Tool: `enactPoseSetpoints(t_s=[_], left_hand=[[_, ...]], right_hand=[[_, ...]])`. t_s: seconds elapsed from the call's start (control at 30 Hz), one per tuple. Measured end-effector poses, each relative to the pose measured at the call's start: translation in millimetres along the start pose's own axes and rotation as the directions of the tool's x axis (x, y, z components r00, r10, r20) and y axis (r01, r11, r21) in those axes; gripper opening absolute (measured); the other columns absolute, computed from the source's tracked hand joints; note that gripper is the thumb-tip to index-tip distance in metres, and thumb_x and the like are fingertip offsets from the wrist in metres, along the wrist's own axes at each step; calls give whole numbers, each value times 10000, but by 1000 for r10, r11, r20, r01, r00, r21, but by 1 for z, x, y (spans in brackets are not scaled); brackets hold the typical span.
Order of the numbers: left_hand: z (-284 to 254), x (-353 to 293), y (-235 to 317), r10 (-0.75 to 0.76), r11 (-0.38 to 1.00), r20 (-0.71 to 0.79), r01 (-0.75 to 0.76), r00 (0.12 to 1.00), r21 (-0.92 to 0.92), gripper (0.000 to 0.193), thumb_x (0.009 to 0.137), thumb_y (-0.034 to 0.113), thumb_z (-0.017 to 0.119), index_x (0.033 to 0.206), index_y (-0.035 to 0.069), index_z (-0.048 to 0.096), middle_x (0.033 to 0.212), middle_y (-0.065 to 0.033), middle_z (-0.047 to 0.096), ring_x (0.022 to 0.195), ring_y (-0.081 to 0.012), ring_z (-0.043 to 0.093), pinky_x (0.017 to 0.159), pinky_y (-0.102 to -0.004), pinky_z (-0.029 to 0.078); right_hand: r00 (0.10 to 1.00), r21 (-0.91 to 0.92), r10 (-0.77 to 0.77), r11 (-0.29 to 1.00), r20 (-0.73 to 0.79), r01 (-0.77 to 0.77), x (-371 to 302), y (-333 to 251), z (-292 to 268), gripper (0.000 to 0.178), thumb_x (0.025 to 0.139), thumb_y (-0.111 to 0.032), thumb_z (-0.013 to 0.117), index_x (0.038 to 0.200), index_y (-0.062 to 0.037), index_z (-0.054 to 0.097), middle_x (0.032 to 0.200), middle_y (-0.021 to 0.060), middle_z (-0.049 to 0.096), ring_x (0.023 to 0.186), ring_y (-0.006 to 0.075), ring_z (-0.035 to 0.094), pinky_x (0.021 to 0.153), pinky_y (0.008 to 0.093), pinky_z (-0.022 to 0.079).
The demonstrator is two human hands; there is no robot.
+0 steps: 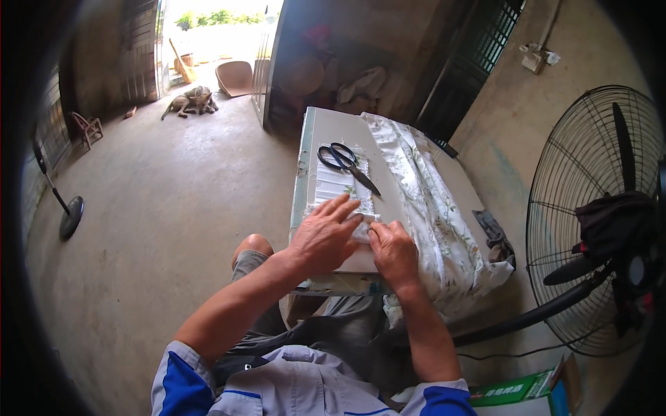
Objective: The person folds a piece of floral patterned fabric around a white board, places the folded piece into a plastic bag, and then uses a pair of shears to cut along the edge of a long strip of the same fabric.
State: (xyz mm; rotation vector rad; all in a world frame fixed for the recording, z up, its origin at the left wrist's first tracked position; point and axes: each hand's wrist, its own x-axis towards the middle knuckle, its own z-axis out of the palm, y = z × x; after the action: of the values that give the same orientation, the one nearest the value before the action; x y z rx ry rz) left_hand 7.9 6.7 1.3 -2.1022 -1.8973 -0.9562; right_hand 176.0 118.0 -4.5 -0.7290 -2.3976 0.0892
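Right in front of you stood the table, pale-topped (340, 125), its left edge worn and greenish! Over on the left lay the flat white cloth pieces (331, 186), frayed at the sides, and across them, look, the scissors (364, 182), black handles away from you, tip angled nearer and to your right. Then the flowered fabric (430, 187) ran rumpled down the right side, spilling over the near edge! Beside it, at the right edge, a dark rag (492, 232) sat crumpled.
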Motion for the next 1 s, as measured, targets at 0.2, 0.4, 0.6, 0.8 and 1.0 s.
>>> enactPoseSetpoints(t_s=[0.2, 0.4, 0.6, 0.8, 1.0], left_hand=[[20, 0, -8, -59, 997, 149, 51, 987, 59, 729, 964, 466, 583, 1468, -43, 446, 1569, -216, 414, 1495, -364, 339, 1241, -432, 252], [25, -1, -13, -13, 996, 146, 1, 989, 86, 662, 938, 427, 604, 1427, -9, 507, 1559, -212, 425, 1498, -356, 336, 1249, -455, 234], [17, -2, -11, 10, 1000, 148, -9, 989, -7, 683, 944, 447, 546, 1459, 2, 492, 1576, -229, 409, 1508, -380, 313, 1253, -473, 217], [4, -10, -7, -122, 988, 282, 88, 952, 130, 840, 956, 516, 529, 1515, -90, 363, 1615, -276, 314, 1545, -390, 222, 1270, -461, 159], [-7, -39, -20, -111, 990, 214, 90, 970, 106, 1045, 903, 709, 551, 1499, -130, 365, 1608, -312, 295, 1546, -400, 217, 1272, -463, 153]], right_hand=[[999, -68, -27, 997, 38, 29, 7, -3, -6, 201, 950, -221, 673, 1083, -84, 737, 960, 166, 639, 897, 384, 659, 797, 471, 525], [984, 36, -177, 984, -5, 177, 19, -22, 4, 448, 973, -326, 656, 1203, 58, 664, 1295, 224, 639, 1212, 392, 599, 1060, 465, 436], [928, 250, -196, 961, 316, 118, 23, 2, 19, 913, 1006, -694, 384, 1524, 58, 395, 1592, 268, 368, 1511, 383, 306, 1250, 466, 187], [900, 113, -165, 985, 403, 130, 18, 20, 16, 971, 985, -742, 349, 1551, 47, 350, 1639, 242, 293, 1546, 360, 228, 1261, 464, 144], [911, 29, -145, 989, 387, 146, 17, 8, 8, 931, 1010, -691, 368, 1520, 89, 375, 1598, 281, 343, 1528, 395, 259, 1252, 483, 172]])
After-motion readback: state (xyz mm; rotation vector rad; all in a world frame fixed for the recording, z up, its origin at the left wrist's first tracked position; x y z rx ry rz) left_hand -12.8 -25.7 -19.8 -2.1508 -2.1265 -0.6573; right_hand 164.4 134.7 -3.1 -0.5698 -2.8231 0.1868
